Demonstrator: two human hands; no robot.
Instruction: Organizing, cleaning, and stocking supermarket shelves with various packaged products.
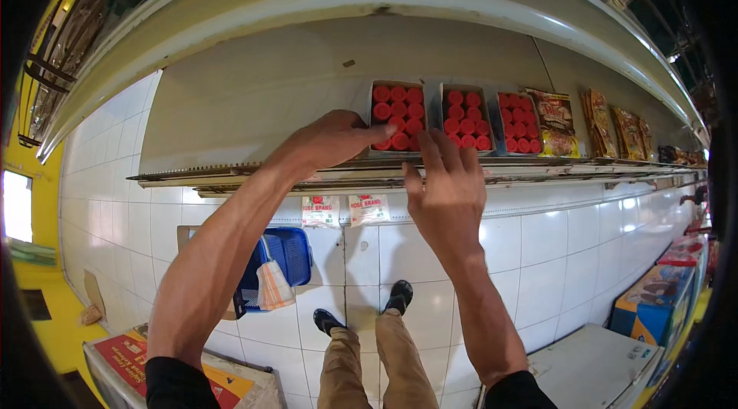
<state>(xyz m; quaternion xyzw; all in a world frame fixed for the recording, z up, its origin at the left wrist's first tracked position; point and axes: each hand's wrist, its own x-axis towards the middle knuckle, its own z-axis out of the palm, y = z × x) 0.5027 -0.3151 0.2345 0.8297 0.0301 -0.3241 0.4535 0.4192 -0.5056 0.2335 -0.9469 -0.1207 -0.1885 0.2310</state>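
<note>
On the metal store shelf (259,86) three open cartons of red-capped containers stand in a row. My left hand (334,141) reaches over the left carton (398,102), its thumb on the red caps and its fingers at the carton's left side. At that carton's front right corner are the fingers of my right hand (447,178), close to the middle carton (468,115). To the right stands the third carton (519,123), beside an upright snack packet (556,123). How firmly either hand holds the left carton cannot be told.
More packets (599,123) stand farther right along the shelf. Below it lie two white plastic bags (322,214) with writing. A blue plastic basket (297,256) with an orange and white cloth (274,288) is on the tiled floor, left of my feet. Cartons and a white chest (594,366) stand behind me.
</note>
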